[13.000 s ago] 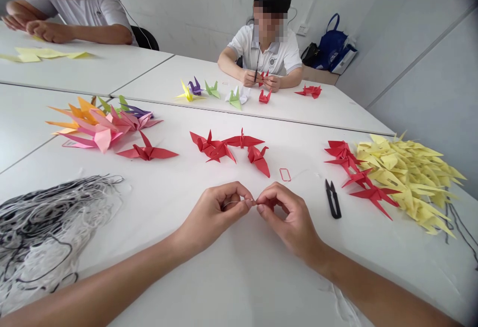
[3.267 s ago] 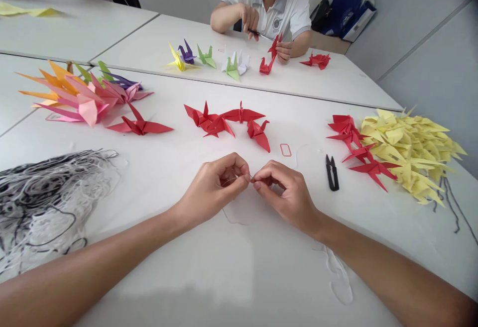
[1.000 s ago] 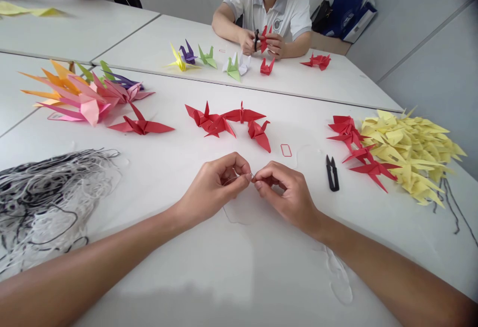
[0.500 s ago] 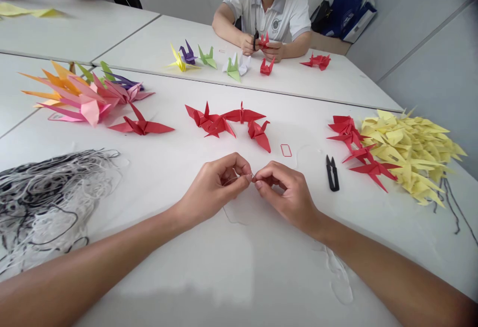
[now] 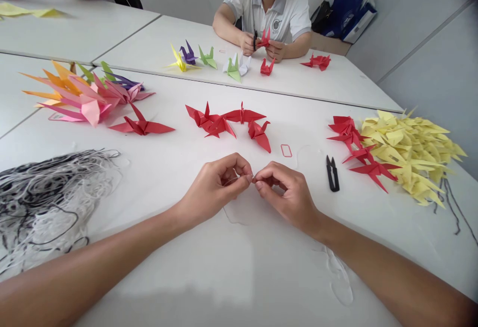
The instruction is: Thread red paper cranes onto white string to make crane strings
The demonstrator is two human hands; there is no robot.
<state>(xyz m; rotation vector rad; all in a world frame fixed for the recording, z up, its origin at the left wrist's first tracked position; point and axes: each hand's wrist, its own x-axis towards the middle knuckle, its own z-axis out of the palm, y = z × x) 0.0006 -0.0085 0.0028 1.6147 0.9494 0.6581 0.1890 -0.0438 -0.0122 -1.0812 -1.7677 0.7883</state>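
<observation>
Over the white table, my left hand (image 5: 218, 185) and my right hand (image 5: 289, 192) meet fingertip to fingertip, both closed in a pinch. A thin pale thread (image 5: 235, 221) runs through the left fingers and hangs below them. The right thumb and forefinger pinch it where the hands meet; a tiny detail there is too small to make out. More clear thread (image 5: 340, 279) loops on the table under my right forearm. Just beyond my hands lie several red paper cranes (image 5: 242, 114) and a small red rectangular outline (image 5: 286, 151). Black thread snips (image 5: 331, 173) rest to the right.
Tangled black and white cords (image 5: 48, 197) lie at left. Behind them are orange and pink paper cranes (image 5: 91, 103). Yellow cranes (image 5: 414, 148) are heaped at right beside red ones (image 5: 360, 148). Across the table, a person (image 5: 267, 13) holds a red crane and a black-handled tool.
My hands keep the same pinch in nearly the same place. Across the table, the person's red crane has shifted slightly.
</observation>
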